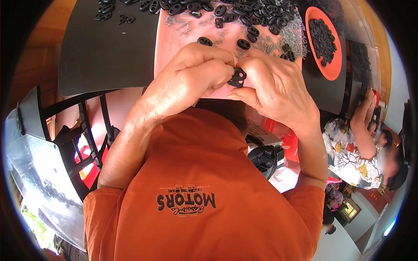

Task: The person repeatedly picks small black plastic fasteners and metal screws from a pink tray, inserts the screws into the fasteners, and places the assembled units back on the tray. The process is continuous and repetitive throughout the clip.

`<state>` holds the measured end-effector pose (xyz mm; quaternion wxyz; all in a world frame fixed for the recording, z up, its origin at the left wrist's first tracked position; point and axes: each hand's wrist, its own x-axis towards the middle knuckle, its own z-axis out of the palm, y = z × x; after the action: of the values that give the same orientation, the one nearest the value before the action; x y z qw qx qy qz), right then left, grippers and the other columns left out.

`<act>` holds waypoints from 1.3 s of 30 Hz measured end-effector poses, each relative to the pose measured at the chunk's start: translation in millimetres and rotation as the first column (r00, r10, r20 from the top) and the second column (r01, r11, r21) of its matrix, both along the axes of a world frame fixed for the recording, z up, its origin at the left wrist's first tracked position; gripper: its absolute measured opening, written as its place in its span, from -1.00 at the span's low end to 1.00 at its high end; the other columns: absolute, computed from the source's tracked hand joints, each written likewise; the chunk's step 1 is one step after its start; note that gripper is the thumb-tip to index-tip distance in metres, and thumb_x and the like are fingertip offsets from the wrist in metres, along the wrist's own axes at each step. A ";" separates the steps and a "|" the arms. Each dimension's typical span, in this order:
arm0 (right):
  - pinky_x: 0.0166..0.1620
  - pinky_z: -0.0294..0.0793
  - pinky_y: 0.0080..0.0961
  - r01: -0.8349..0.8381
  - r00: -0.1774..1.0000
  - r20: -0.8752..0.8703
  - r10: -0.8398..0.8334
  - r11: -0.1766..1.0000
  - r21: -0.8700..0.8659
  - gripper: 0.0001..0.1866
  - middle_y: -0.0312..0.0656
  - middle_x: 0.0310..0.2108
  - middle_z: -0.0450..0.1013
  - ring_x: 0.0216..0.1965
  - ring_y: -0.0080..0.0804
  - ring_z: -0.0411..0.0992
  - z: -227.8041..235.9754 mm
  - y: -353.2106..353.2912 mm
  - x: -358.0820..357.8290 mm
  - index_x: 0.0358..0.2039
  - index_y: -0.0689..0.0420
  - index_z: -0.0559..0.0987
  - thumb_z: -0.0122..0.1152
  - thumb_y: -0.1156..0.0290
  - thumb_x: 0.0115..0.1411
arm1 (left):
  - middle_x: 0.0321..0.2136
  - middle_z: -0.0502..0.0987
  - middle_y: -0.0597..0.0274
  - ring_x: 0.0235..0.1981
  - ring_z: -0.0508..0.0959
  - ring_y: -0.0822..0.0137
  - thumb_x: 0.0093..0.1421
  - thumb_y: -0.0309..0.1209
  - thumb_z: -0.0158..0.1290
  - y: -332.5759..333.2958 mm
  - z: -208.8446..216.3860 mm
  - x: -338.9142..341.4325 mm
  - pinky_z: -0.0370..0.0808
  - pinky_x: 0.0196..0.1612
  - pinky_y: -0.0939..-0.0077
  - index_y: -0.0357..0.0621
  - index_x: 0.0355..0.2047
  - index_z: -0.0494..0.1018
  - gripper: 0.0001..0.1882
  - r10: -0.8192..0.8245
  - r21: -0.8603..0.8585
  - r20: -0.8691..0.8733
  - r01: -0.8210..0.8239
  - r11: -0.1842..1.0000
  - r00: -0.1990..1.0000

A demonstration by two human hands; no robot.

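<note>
The left hand (pixel 191 80) pinches a small black clip (pixel 237 78) over the near part of a pink tray (pixel 167 54); the right hand (pixel 278 87) curls beside it, thumb apart; whether it grips too, I cannot tell; springs (pixel 295 37) and more clips (pixel 243 44) lie beyond.

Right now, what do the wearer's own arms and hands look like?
Left hand and right hand: bare, no gloves, no rings or watch visible. Forearms uncovered. Short, loose orange sleeves, matching the shirt. No markings visible on either sleeve.
</note>
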<state>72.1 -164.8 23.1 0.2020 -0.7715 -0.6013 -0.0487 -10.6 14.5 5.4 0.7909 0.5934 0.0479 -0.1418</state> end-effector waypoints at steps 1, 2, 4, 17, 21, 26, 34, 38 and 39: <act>-0.59 0.34 -0.42 -0.003 1.000 0.000 0.003 1.000 0.025 -0.57 -0.25 -0.59 0.32 -0.60 -0.32 0.39 -0.8 -0.5 0.0 -0.47 0.10 0.32 0.32 0.07 -0.02 | -0.68 0.22 0.44 -0.63 0.18 0.63 0.08 -0.41 -0.07 2.4 2.4 1.0 0.17 -0.57 0.70 -0.31 -0.50 0.43 -0.81 -0.027 0.012 -0.028 0.027 1.000 0.999; -0.58 0.34 -0.42 -0.006 1.000 -0.004 0.006 1.000 0.028 -0.58 -0.25 -0.59 0.31 -0.60 -0.32 0.39 -1.8 -0.6 -0.4 -0.46 0.10 0.33 0.32 0.09 -0.02 | -0.67 0.22 0.42 -0.61 0.19 0.63 0.06 -0.38 -0.04 4.4 4.4 1.5 0.19 -0.54 0.75 -0.33 -0.45 0.46 -0.78 -0.051 0.023 -0.054 0.053 0.998 0.997; -0.57 0.35 -0.42 -0.011 1.000 -0.012 0.011 0.999 0.035 -0.60 -0.26 -0.58 0.31 -0.60 -0.32 0.39 -3.8 -1.2 -1.9 -0.45 0.09 0.34 0.34 0.13 -0.03 | -0.69 0.19 0.44 -0.62 0.16 0.63 0.05 -0.36 -0.04 6.6 7.0 1.3 0.15 -0.56 0.73 -0.29 -0.51 0.44 -0.79 -0.080 0.017 -0.085 0.082 0.997 0.993; -0.54 0.39 -0.44 -0.070 0.996 -0.055 0.070 0.998 0.007 -0.62 -0.25 -0.57 0.31 -0.57 -0.32 0.41 2.0 2.4 -2.3 -0.48 0.11 0.31 0.36 0.22 -0.04 | -0.69 0.19 0.45 -0.63 0.14 0.61 0.03 -0.39 -0.08 9.5 6.1 0.4 0.02 -0.60 0.66 -0.29 -0.56 0.40 -0.81 -0.120 -0.056 -0.070 0.116 0.992 0.990; -0.57 0.39 -0.42 -0.071 0.994 -0.084 0.069 0.997 -0.029 -0.60 -0.22 -0.60 0.33 -0.60 -0.29 0.42 0.1 5.0 -4.9 -0.50 0.13 0.29 0.36 0.23 -0.03 | -0.69 0.22 0.42 -0.63 0.17 0.59 0.04 -0.40 -0.06 7.4 3.9 -1.3 0.05 -0.58 0.65 -0.36 -0.48 0.46 -0.78 -0.115 -0.048 -0.068 0.112 0.993 0.991; -0.62 0.37 -0.37 -0.067 0.992 -0.113 0.056 0.993 -0.095 -0.61 -0.19 -0.62 0.32 -0.66 -0.25 0.41 -2.4 3.4 -5.3 -0.50 0.14 0.29 0.33 0.23 0.02 | -0.65 0.30 0.33 -0.60 0.22 0.53 0.07 -0.41 -0.02 7.5 -2.0 -3.8 0.15 -0.56 0.62 -0.42 -0.35 0.52 -0.73 -0.073 0.037 0.088 0.070 0.997 0.993; -0.63 0.37 -0.33 -0.111 0.975 -0.198 0.096 0.992 -0.066 -0.64 -0.14 -0.63 0.33 -0.66 -0.16 0.40 -2.5 7.2 -5.3 -0.50 0.16 0.28 0.30 0.27 0.06 | -0.63 0.28 0.26 -0.62 0.20 0.48 0.06 -0.51 -0.11 6.0 -8.4 -4.8 0.15 -0.57 0.53 -0.38 -0.56 0.32 -0.85 -0.069 0.081 0.210 0.052 0.995 0.975; -0.61 0.34 -0.29 -0.103 0.968 -0.231 0.095 0.994 -0.023 -0.67 -0.11 -0.60 0.33 -0.64 -0.12 0.38 -7.8 6.6 -2.4 -0.49 0.18 0.28 0.25 0.30 0.11 | -0.70 0.19 0.34 -0.65 0.14 0.51 0.06 -0.54 -0.17 -1.4 -5.9 -5.0 0.10 -0.59 0.51 -0.32 -0.69 0.21 -0.79 0.024 0.036 0.221 -0.033 0.999 0.975; -0.61 0.30 -0.29 -0.099 0.965 -0.245 0.096 0.995 -0.003 -0.69 -0.10 -0.60 0.30 -0.63 -0.10 0.36 -10.0 6.0 -2.3 -0.48 0.19 0.28 0.20 0.30 0.15 | -0.70 0.19 0.35 -0.65 0.13 0.52 0.07 -0.54 -0.17 -1.5 -4.8 -5.2 0.10 -0.59 0.53 -0.31 -0.69 0.22 -0.79 0.017 0.023 0.170 -0.021 1.000 0.985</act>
<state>69.8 -158.7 13.1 0.2708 -0.7427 -0.6094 0.0612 -15.9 13.0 0.6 0.7861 0.6124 -0.0121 -0.0826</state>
